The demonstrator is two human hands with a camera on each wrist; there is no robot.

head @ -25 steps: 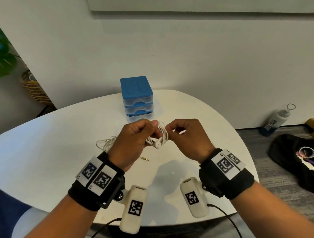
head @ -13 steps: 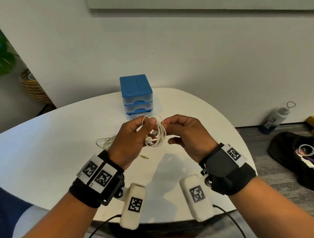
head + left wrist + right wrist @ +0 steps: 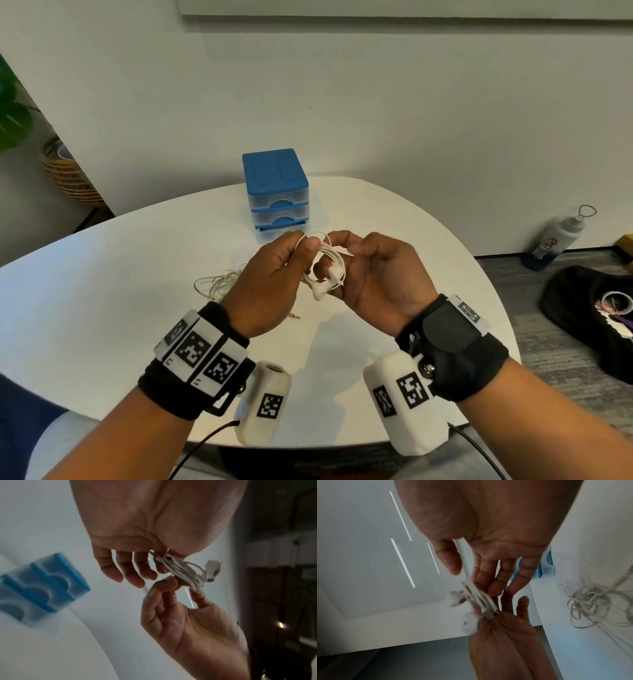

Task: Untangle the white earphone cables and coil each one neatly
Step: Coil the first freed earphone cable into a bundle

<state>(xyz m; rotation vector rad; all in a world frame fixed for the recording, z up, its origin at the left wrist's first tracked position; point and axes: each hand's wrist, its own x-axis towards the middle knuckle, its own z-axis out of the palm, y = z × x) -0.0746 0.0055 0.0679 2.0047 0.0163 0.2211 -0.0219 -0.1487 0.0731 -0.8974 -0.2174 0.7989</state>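
Observation:
A white earphone cable wound into a small coil (image 3: 334,263) hangs in the air between both hands, above the white table (image 3: 102,308). Two earbuds (image 3: 322,291) dangle at its lower end. My left hand (image 3: 305,250) pinches the coil's top left with thumb and forefinger. My right hand (image 3: 339,253) holds the coil's right side, palm turned towards me. In the left wrist view the coil (image 3: 181,572) sits between the two hands' fingertips. A second white cable (image 3: 219,284) lies tangled on the table behind my left hand, also visible as a loose tangle (image 3: 589,601).
A small blue drawer unit (image 3: 277,195) stands on the table just beyond the hands. A gold jack plug (image 3: 294,316) lies on the table under my left wrist. On the floor at right are a bottle (image 3: 555,240) and a black bag (image 3: 589,315).
My right hand has rolled so its palm faces me, with a finger now through the coil. The coil has turned with it; the earbuds hang lower. Both hands keep their hold.

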